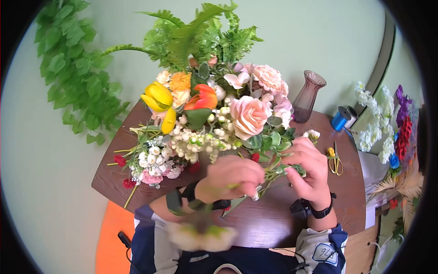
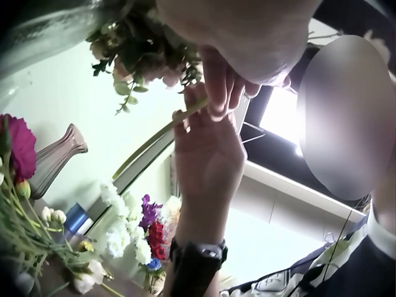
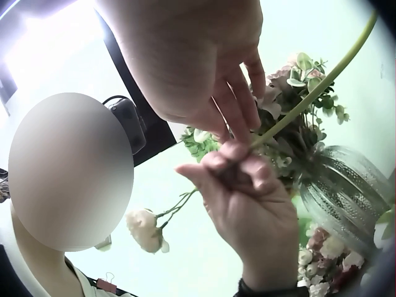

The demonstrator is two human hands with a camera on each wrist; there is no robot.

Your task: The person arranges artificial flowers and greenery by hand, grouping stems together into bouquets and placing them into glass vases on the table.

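Observation:
My left hand [image 1: 232, 178] grips the green stem [image 3: 315, 93] of a cream flower [image 3: 145, 230], its fingers curled round it. The bloom hangs below that hand, blurred in the head view, and its stalk forks near the head. Facing it, my right hand [image 1: 306, 171] has loosely bent fingers with the thumb held apart. In the left wrist view, the long stem runs across the right hand's fingers near their tips. Just beyond both hands stands a full arrangement with a pink rose [image 1: 250, 117], an orange-red tulip [image 1: 203, 97], yellow tulips [image 1: 158, 97] and white berries [image 1: 196, 139].
Loose white and pink flowers [image 1: 155, 160] lie on the brown table [image 1: 109, 178] at left. A purple glass vase [image 1: 308, 96], a blue ribbon spool [image 1: 339, 119] and scissors [image 1: 336, 162] are at right. A ribbed glass vase [image 3: 346, 192] appears near the bouquet.

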